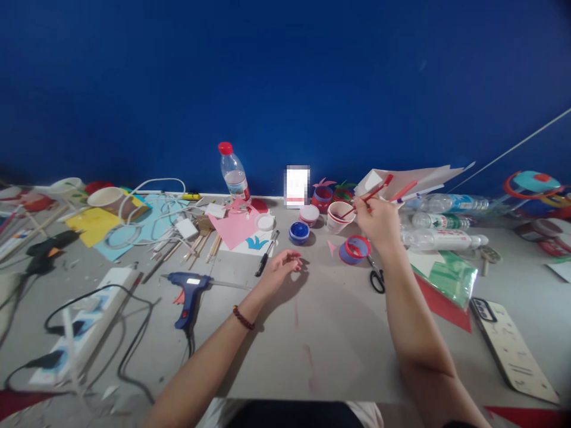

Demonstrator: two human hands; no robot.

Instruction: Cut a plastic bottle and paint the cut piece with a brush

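Observation:
My right hand grips a red-handled paintbrush, its lower end inside a white paper cup that looks stained within. My left hand rests on the table with loosely bent fingers and holds nothing. Just beyond it stands an uncapped jar of blue paint, and behind that a jar with a pale pink lid. A short purple cup with a red rim sits below my right hand, beside black-handled scissors. A black pen lies beyond my left hand.
A blue glue gun and a white power strip with cords lie at left. An upright bottle stands behind pink paper. At right are lying plastic bottles, green sheets and a phone.

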